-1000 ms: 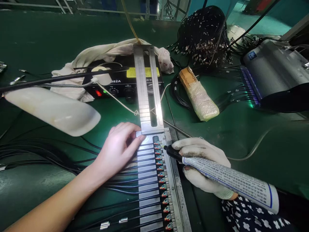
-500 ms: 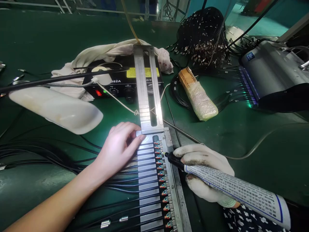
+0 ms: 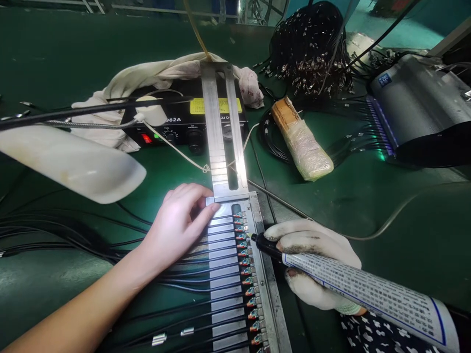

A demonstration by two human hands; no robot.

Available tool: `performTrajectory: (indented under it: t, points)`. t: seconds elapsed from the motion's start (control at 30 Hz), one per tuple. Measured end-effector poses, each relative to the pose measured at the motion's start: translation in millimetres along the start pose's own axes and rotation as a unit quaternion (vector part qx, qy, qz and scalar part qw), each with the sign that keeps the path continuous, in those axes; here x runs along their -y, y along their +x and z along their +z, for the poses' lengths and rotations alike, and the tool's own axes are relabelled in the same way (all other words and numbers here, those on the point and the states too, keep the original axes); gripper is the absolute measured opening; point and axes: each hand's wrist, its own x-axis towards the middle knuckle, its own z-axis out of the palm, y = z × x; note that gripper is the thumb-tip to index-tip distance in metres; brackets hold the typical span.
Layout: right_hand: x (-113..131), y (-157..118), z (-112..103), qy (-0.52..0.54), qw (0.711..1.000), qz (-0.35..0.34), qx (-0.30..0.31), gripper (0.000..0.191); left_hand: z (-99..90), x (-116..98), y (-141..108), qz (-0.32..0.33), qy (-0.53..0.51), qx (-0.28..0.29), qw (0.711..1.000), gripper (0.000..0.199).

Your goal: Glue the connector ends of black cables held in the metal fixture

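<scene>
1. Left hand (image 3: 180, 215): bare, at frame centre. It grasps the upper left corner of the metal fixture (image 3: 262, 274), thumb on the top face and index finger curled at the edge. The other fingertips are hidden.
2. Metal fixture: runs from centre to the bottom edge of the frame, right of the left hand. A slotted metal plate (image 3: 211, 122) extends from its upper end.
3. Connectors (image 3: 247, 270): seated in one column along the fixture. Black cables (image 3: 88, 247) lead from them toward the left side of the frame.
4. Right hand (image 3: 327, 245): gloved, lower right. Fingers are closed around the labelled tube (image 3: 353, 287), which lies tilted with its black nozzle (image 3: 270, 247) directed left.
5. Nozzle tip: at the third connector from the top. Whether it makes contact cannot be determined.
6. Black control box (image 3: 184, 135): upper centre, behind the slotted plate, with a white cloth (image 3: 147, 73) over its rear.
7. Wrapped block (image 3: 305, 152): right of the control box. Above it, in the upper right, is a cable heap (image 3: 309, 44).
8. Silver machine (image 3: 419, 98): right edge.
</scene>
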Motion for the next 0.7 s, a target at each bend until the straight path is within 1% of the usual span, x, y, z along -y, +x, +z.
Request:
performTrajectory:
  t: [0.2,0.7]
  points:
    - [-0.2,2.6,0.6,0.001,1.000,-0.007,-0.007,0.019,0.3,0.6,-1.2,0.004,0.002,-0.004,1.000,0.020]
    - [-3.6,1.8,-1.1,-0.005,1.000,0.000,-0.002,0.025,-1.7,-0.4,-0.8,-0.001,0.002,0.003,1.000,0.022]
